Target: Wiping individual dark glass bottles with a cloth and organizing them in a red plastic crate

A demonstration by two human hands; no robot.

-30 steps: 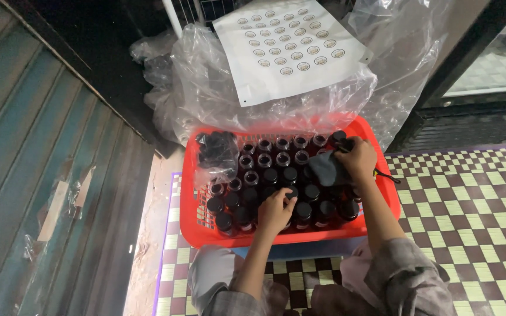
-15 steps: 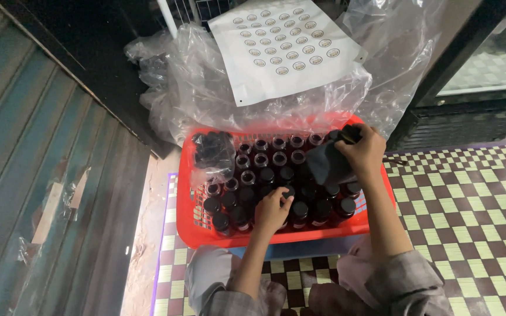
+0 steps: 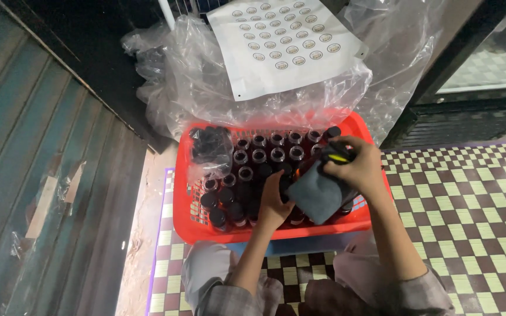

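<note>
Bottles point(image 3: 265, 158) upright in red basket point(image 3: 358, 219), at twelve o'clock from both hands: left hand point(image 3: 273, 202) closed on one nearer cap, right hand point(image 3: 355, 167) clutching grey cloth point(image 3: 317, 196).

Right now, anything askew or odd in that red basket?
Mostly orderly. The small dark bottles stand upright in rows in the red basket, some capped, some open. Oddities: a bag of black caps lies in the back-left corner, and a sticker sheet lies tilted on loose plastic wrap behind.

We saw a checkered floor point(image 3: 475, 199) (brown and cream) bearing a red basket point(image 3: 185, 219) and crumpled clear plastic point(image 3: 206, 88).
</note>
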